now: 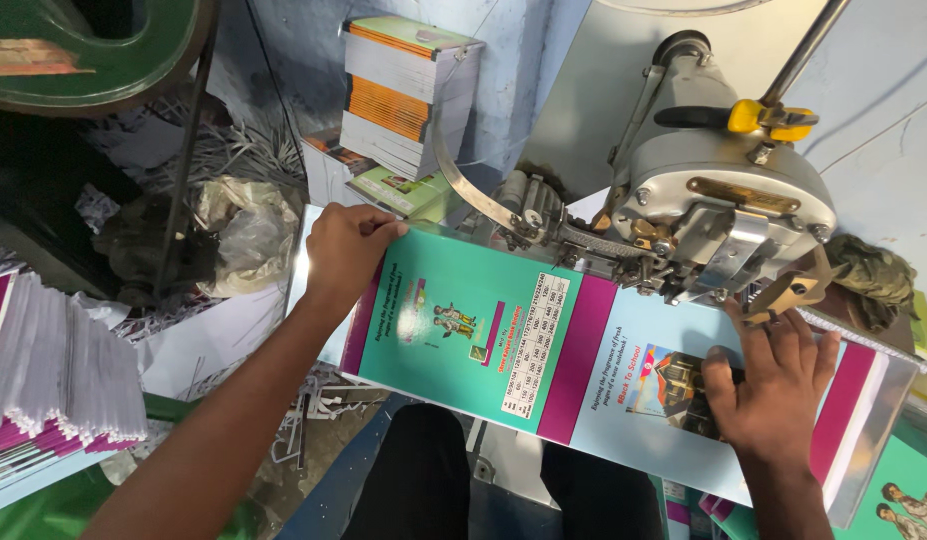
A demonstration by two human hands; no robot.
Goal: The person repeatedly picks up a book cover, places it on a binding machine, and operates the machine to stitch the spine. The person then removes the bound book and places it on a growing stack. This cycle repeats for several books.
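While I look down from above, a fanned pile of white-edged booklets [53,370] with magenta spines lies at my nine o'clock, and a dark green machine body [93,50] fills the ten o'clock corner. Paper trimmings [233,150] and a crumpled plastic bag [245,235] sit between them and my work. At eleven o'clock a stack of notebooks [403,90] with orange and grey edges stands against the blue wall.

My left hand [345,250] lies palm down with fingers curled over the far left corner of the long printed cover sheet [483,330], holding it flat. That sheet, teal on the left, magenta-banded in the middle and pale blue on the right, stretches from nine to three o'clock across my lap, tilted down to the right, on top of a thick white block of pages [863,440].

At one o'clock the grey metal stitching head [718,200] hangs just over the far edge of the sheet, with a yellow-handled lever [773,118] above it.

My right hand [773,385] presses spread fingers flat on the pale blue part, just beneath the head, gripping nothing. More teal covers [903,500] lie at four o'clock.
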